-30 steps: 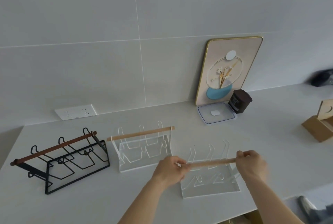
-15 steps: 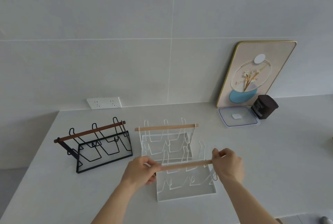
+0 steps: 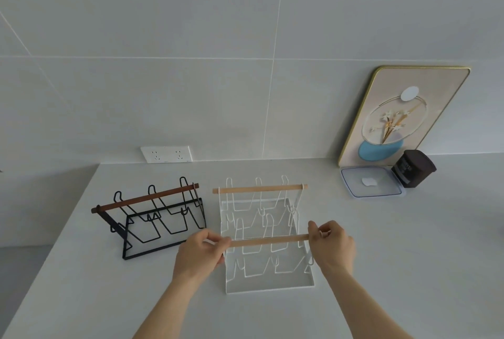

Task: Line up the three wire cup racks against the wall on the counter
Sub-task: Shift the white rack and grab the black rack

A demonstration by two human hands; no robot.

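Observation:
Three wire cup racks stand on the white counter [image 3: 409, 256]. A black rack [image 3: 161, 218] with a dark wooden bar is at the left. A white rack [image 3: 259, 196] with a pale wooden bar stands to its right. Directly in front of that one is a second white rack [image 3: 270, 265]. My left hand [image 3: 200, 252] grips the left end of its wooden bar and my right hand [image 3: 331, 247] grips the right end. Its base appears close behind the other white rack's base; whether it rests on the counter I cannot tell.
A framed flower picture [image 3: 403, 112] leans on the tiled wall at the right, with a clear lidded box [image 3: 372, 181] and a dark brown jar [image 3: 413, 168] in front of it. A wall socket [image 3: 166, 153] sits behind the black rack. The counter's left edge runs near the black rack.
Both hands have carried the front white rack leftward, from right of the other white rack to directly in front of it. The camera has turned left and closer.

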